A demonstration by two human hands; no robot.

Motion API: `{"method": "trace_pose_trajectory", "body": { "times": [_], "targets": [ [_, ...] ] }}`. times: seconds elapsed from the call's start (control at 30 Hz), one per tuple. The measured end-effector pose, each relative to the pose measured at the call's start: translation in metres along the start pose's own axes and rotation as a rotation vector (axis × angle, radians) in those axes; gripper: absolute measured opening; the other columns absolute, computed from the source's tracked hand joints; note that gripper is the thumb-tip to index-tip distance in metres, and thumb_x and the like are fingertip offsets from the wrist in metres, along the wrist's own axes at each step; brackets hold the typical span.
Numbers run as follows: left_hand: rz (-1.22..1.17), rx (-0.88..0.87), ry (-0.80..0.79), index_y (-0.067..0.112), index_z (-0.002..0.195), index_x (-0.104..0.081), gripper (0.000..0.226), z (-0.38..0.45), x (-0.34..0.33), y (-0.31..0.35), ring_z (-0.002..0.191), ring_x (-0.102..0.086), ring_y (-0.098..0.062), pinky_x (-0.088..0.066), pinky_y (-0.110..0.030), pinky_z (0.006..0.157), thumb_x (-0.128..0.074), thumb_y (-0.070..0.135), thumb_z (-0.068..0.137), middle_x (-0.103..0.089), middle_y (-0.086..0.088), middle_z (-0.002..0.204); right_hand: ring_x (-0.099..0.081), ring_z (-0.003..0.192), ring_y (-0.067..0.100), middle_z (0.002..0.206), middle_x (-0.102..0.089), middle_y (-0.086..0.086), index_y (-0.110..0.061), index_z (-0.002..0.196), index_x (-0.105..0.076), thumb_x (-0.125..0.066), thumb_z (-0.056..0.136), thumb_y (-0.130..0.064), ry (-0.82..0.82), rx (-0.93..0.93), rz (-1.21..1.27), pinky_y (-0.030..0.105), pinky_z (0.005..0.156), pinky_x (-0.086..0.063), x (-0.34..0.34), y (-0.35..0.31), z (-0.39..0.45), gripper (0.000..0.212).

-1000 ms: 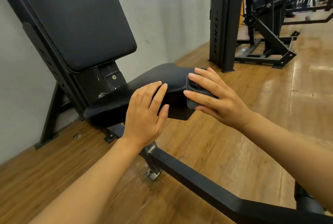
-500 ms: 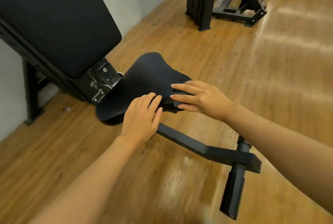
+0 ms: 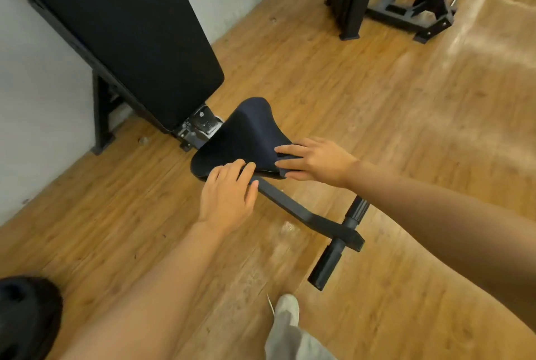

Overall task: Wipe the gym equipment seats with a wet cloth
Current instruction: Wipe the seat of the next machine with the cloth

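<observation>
Seat [image 3: 246, 133] of the bench sits low, left of centre, its narrow end towards the backrest [image 3: 121, 32] and its wide near edge under both hands. The step in hand looks like wiping that near edge. The right hand [image 3: 316, 161] lies flat on the seat's near right corner with straight, slightly spread fingers pressing the cloth [image 3: 285, 169], a dark fold that barely shows beneath them and hangs over the edge. The left hand [image 3: 229, 194] rests on the near left edge, fingers straight and close together, thumb alongside, holding nothing; it seems only to steady the pad.

Next, the cloth probably needs to sweep along the front lip and then back over the top towards the narrow end, with pressure kept even so the fold does not slip off the corner.

Against the earlier frames, the view has risen and tipped down: the seat looks smaller, the foot bar [image 3: 333, 255] and a shoe [image 3: 287, 306] have come into sight, and a weight plate [image 3: 26, 313] shows at the near left. Both hands have kept their places on the seat's edge.
</observation>
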State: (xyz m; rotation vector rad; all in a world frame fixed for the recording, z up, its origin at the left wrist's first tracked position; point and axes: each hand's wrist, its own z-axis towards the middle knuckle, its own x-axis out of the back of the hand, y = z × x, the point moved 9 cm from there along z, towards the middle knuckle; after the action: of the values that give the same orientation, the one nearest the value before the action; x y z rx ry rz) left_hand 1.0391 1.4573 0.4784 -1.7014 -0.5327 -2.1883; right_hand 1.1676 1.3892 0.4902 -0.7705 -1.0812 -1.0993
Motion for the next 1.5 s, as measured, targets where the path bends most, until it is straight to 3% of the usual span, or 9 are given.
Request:
{"method": "trace_pose_trajectory", "body": {
  "times": [0.27,0.47,0.7,1.17,1.33,1.5],
  "targets": [
    [0.046,0.113,-0.021,0.010,0.131,-0.060,0.052,-0.020,0.038,0.042,0.112,-0.061,-0.028,-0.047,-0.046,0.099,-0.036,0.041,0.097,-0.063,-0.012,0.127,-0.068,0.090,0.032,0.125,-0.067,0.010,-0.018,0.114,-0.074,-0.043,0.097,-0.040,0.015,0.104,-0.032,0.040,0.074,-0.058,0.049,-0.011,-0.019,0.041],
    [0.067,0.239,-0.017,0.014,0.141,-0.052,0.049,-0.048,0.050,0.088,0.127,-0.053,-0.029,-0.036,-0.047,0.111,-0.051,0.039,0.099,-0.055,-0.012,0.140,-0.067,0.097,0.033,0.128,-0.065,0.012,-0.017,0.118,-0.072,-0.046,0.099,-0.037,0.037,0.264,-0.070,0.043,0.080,-0.056,0.091,-0.032,-0.056,0.038],
    [0.066,0.352,-0.008,0.011,0.135,-0.057,0.048,-0.068,0.058,0.123,0.122,-0.056,-0.031,-0.040,-0.047,0.107,-0.058,0.037,0.095,-0.059,-0.014,0.136,-0.067,0.099,0.035,0.128,-0.065,0.012,-0.017,0.114,-0.072,-0.043,0.100,-0.037,-0.002,0.332,-0.017,0.044,0.080,-0.056,0.102,-0.033,-0.093,0.038],
    [0.051,0.815,-0.119,0.013,0.150,-0.040,0.055,0.008,-0.016,0.168,0.141,-0.037,-0.026,-0.019,-0.041,0.120,-0.043,0.041,0.102,-0.041,-0.010,0.154,-0.068,0.091,0.032,0.122,-0.068,0.009,-0.018,0.115,-0.074,-0.045,0.100,-0.036,0.027,0.630,0.130,0.041,0.076,-0.058,0.047,0.098,-0.085,0.037],
    [-0.002,0.977,-0.031,0.008,0.141,-0.051,0.053,0.018,-0.029,0.172,0.135,-0.047,-0.029,-0.028,-0.044,0.117,-0.043,0.036,0.097,-0.050,-0.013,0.146,-0.068,0.092,0.034,0.127,-0.066,0.010,-0.018,0.121,-0.071,-0.042,0.101,-0.036,-0.005,0.671,0.197,0.041,0.074,-0.056,0.020,0.126,-0.061,0.039],
    [-0.001,1.074,-0.003,0.009,0.151,-0.036,0.055,0.007,-0.053,0.144,0.147,-0.029,-0.025,-0.014,-0.040,0.123,-0.044,0.034,0.103,-0.035,-0.011,0.158,-0.066,0.106,0.034,0.133,-0.063,0.010,-0.018,0.125,-0.069,-0.041,0.102,-0.036,-0.021,0.743,0.220,0.043,0.084,-0.055,-0.015,0.123,-0.043,0.040]
  ]
}}
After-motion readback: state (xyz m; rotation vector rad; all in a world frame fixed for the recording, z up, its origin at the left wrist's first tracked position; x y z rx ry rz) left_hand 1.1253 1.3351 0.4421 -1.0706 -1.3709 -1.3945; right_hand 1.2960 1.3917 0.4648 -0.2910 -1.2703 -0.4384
